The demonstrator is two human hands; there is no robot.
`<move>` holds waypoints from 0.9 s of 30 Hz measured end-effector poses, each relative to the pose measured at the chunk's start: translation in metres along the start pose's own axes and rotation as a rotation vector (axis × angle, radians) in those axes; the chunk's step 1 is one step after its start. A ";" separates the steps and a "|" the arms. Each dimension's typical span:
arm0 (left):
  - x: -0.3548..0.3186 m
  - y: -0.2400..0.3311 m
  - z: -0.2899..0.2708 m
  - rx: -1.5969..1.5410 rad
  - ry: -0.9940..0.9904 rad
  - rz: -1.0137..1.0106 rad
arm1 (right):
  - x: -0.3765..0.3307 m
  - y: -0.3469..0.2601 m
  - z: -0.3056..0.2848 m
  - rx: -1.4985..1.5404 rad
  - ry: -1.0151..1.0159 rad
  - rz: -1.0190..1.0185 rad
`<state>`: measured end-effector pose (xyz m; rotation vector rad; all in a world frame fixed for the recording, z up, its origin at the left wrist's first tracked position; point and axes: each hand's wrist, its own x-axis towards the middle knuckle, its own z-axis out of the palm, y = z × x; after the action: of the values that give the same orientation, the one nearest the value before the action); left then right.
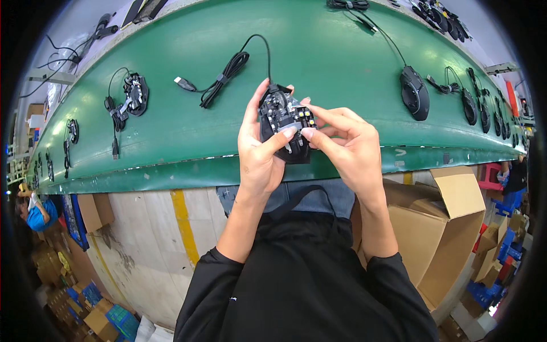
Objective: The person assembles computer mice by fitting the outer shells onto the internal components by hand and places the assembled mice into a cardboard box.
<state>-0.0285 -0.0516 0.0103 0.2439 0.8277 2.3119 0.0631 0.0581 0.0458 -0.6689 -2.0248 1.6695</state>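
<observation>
An opened black computer mouse [276, 114] with its inner circuitry bare is held over the near part of the green belt. My left hand [259, 139] wraps round its left side, thumb pressed on the inside. With thumb and fingers, my right hand [347, 137] pinches a small board with yellow-and-white square parts [306, 117] at the mouse's right edge; whether the board is attached I cannot tell. From the mouse's far end a black cable runs to a tied cable bundle [225, 80] with a USB plug, lying on the belt.
Another opened mouse [135, 94] lies to the left, with more farther along. A closed black mouse [414, 94] lies on the right, ahead of several others in a row. The green belt [188, 137] spans the view. An open cardboard box [421, 228] stands by my right side.
</observation>
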 end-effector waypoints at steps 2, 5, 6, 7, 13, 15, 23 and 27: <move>0.000 0.000 0.000 0.009 0.010 -0.002 | -0.007 -0.004 0.006 -0.009 0.040 0.026; 0.000 0.003 -0.003 -0.003 -0.003 -0.026 | -0.013 -0.002 0.017 0.001 0.083 -0.010; 0.000 0.004 -0.002 -0.006 0.002 -0.028 | -0.013 0.000 0.019 -0.002 0.081 -0.006; 0.000 0.005 -0.002 -0.002 0.004 -0.025 | -0.013 0.001 0.020 0.017 0.099 -0.021; -0.001 0.007 -0.004 -0.014 -0.003 -0.031 | -0.016 0.001 0.028 -0.007 0.092 -0.045; -0.001 0.008 -0.004 -0.016 0.000 -0.030 | -0.017 0.001 0.029 -0.012 0.089 -0.053; -0.002 0.010 -0.005 -0.022 0.003 -0.036 | -0.017 0.000 0.032 -0.024 0.076 -0.030; -0.003 0.013 -0.005 -0.005 0.015 -0.028 | -0.021 -0.005 0.041 -0.147 0.108 -0.131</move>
<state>-0.0352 -0.0633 0.0141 0.2114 0.8277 2.2924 0.0549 0.0125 0.0426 -0.6463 -2.0811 1.3917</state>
